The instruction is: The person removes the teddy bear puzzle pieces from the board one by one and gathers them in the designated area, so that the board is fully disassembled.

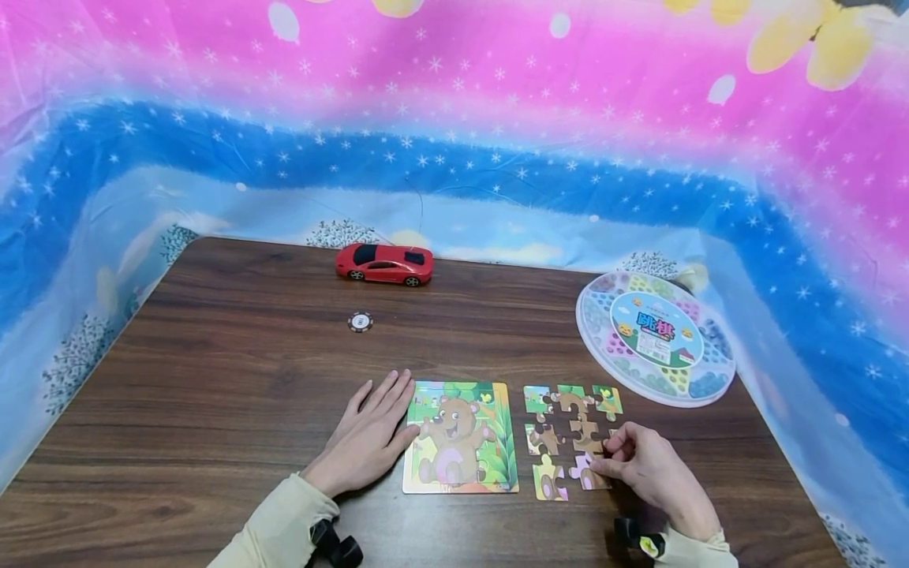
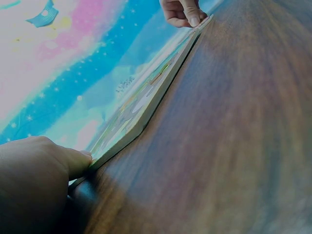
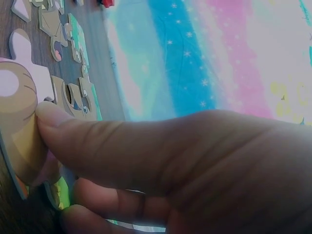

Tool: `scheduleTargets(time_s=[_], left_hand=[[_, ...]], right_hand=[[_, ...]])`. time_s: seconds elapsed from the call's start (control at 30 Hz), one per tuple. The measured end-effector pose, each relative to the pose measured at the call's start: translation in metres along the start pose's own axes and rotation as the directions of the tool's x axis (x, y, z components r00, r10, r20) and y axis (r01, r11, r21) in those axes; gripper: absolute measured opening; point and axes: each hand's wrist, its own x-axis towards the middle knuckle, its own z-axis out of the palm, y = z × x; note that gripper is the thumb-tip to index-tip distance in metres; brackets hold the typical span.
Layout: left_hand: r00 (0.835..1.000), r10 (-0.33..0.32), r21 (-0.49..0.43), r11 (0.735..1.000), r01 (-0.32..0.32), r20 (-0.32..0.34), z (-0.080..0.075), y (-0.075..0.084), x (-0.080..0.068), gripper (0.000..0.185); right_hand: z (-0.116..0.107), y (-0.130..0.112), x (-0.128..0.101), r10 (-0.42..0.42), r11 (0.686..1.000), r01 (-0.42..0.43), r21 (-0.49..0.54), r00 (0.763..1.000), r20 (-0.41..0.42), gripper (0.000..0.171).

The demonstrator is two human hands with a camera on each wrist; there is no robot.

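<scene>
Nearest me, I saw my left hand (image 1: 369, 438) lying flat on the wooden table (image 1: 213, 379), fingers straight, fingertips against the left edge of the bear puzzle board (image 1: 460, 438). My right hand (image 1: 649, 465) pinched a loose puzzle piece (image 1: 589, 473) between thumb and curled fingers, at the bottom right of the scattered pieces (image 1: 571, 414) just beside the board. Bare tabletop lay open to the left. Farther off sat a poker chip (image 1: 360, 321), a round checkers box (image 1: 656, 338) at the right edge, and a red toy car (image 1: 384, 263) near the far edge.

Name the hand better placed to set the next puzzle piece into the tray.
Right. The right hand already pinches a loose puzzle piece; the left hand lies flat, steadying the bear tray.
</scene>
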Motion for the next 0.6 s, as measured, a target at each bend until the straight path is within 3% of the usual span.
scheduleTargets(time_s=[0.37, 0.6], left_hand=[[1.0, -0.005, -0.012, 1.0, 0.006, 0.016, -0.0005, -0.0002, 0.0003, 0.065], [1.0, -0.007, -0.003, 1.0, 0.007, 0.014, 0.0001, -0.0001, 0.0002, 0.065]], right_hand=[[-0.0043, -0.0012, -0.0011, 0.0, 1.0, 0.0, -0.008, 1.0, 0.021, 0.026], [-0.0093, -0.0025, -0.0013, -0.009, 0.999, 0.007, -0.054, 0.999, -0.033, 0.034]])
